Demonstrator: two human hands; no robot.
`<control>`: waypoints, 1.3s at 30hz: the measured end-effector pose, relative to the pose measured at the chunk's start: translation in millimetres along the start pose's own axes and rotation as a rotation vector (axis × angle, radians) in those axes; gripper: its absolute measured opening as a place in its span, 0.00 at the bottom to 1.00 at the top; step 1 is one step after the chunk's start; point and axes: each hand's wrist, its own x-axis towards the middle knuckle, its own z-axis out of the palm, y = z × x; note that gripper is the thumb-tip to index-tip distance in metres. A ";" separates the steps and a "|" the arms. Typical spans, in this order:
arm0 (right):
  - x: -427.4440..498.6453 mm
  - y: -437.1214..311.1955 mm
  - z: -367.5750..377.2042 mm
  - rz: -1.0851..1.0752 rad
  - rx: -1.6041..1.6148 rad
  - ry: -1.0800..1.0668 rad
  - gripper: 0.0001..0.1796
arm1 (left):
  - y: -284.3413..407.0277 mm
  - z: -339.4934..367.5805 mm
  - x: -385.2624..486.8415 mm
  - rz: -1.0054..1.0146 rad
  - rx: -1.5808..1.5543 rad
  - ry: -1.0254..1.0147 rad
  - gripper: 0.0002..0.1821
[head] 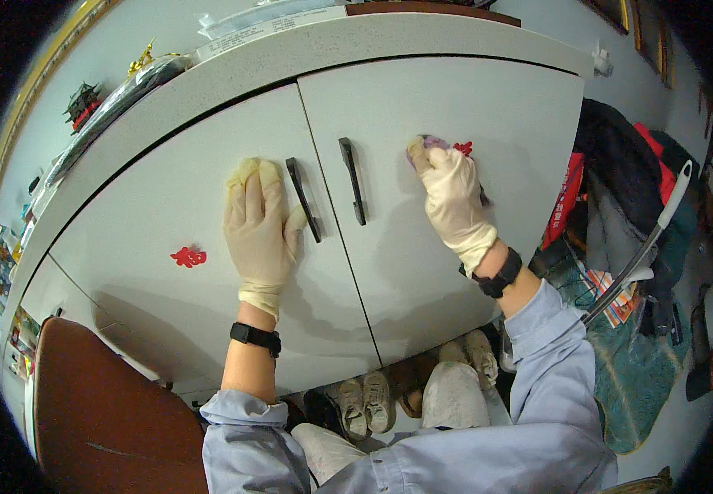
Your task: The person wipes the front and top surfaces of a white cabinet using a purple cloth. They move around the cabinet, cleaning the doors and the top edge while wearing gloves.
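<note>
My left hand (pixel 259 231), in a pale latex glove, lies flat against the left white cabinet door (pixel 208 315). Its thumb reaches the black bar handle (pixel 304 200) of that door, and nothing shows in its grasp. My right hand (pixel 452 197), gloved the same way, presses a purple cloth (pixel 433 142) to the right cabinet door (pixel 535 136). Most of the cloth is hidden under the fingers. A red paper cutout (pixel 464 148) peeks out beside the right knuckles. Another red cutout (pixel 188 256) is on the left door. The right door's black handle (pixel 352 181) stands between my hands.
A speckled countertop (pixel 430 37) runs above the doors. Several shoes (pixel 365 404) sit beneath the cabinet. At left is a brown chair back (pixel 109 407). On the right, a metal pole with a white handle (pixel 674 194) leans near dark clothes (pixel 615 148) and a green mat (pixel 634 376).
</note>
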 end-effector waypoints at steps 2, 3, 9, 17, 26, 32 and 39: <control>6.2 -0.1 5.3 -0.001 -0.030 -0.028 0.09 | 1.4 1.5 -1.6 0.007 0.027 0.034 0.33; 12.9 -0.9 10.9 -0.162 -0.101 0.061 0.07 | 1.5 2.3 -2.2 -0.017 0.001 0.026 0.33; 22.7 -7.4 11.5 -0.175 0.100 0.085 0.13 | -2.3 2.7 -5.2 -0.004 0.010 0.007 0.32; 62.3 -15.9 19.7 -0.449 0.061 0.143 0.12 | -3.1 0.9 -2.6 0.008 -0.041 0.000 0.36; 81.8 -11.2 -1.6 -0.654 -0.081 -0.117 0.16 | -3.3 -4.6 -1.2 0.004 -0.051 -0.007 0.35; 107.2 -28.3 27.1 -0.596 -0.163 -0.101 0.12 | -2.4 -4.1 2.6 0.027 -0.113 0.056 0.37; 82.1 -67.2 16.1 -0.512 -0.251 -0.050 0.08 | -4.3 -6.4 1.5 0.009 -0.110 -0.001 0.37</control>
